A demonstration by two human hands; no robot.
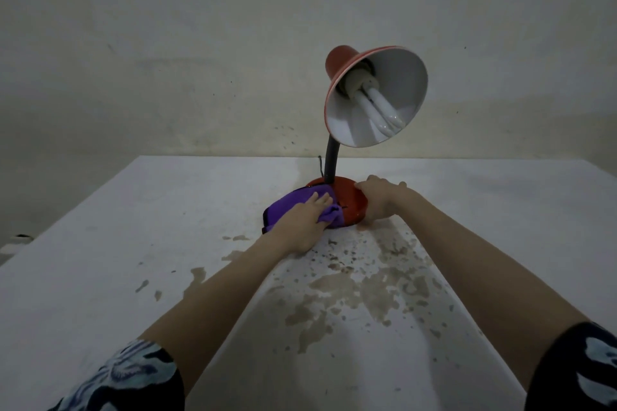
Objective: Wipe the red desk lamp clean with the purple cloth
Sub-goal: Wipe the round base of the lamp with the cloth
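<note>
The red desk lamp (350, 200) stands near the far middle of the table, with a round red base, a black neck and a red shade (374, 93) tilted toward me, white inside with a coiled bulb. The purple cloth (293, 202) lies draped over the left side of the base. My left hand (305, 222) presses flat on the cloth, fingers bunching it against the base. My right hand (379, 198) grips the right edge of the base, fingers curled over it.
The white table (133, 277) carries brown stains and wet-looking patches (360, 280) in front of the lamp. A bare, marked wall (200, 43) rises close behind the table's far edge. A thin dark cord (320, 167) sticks up behind the base.
</note>
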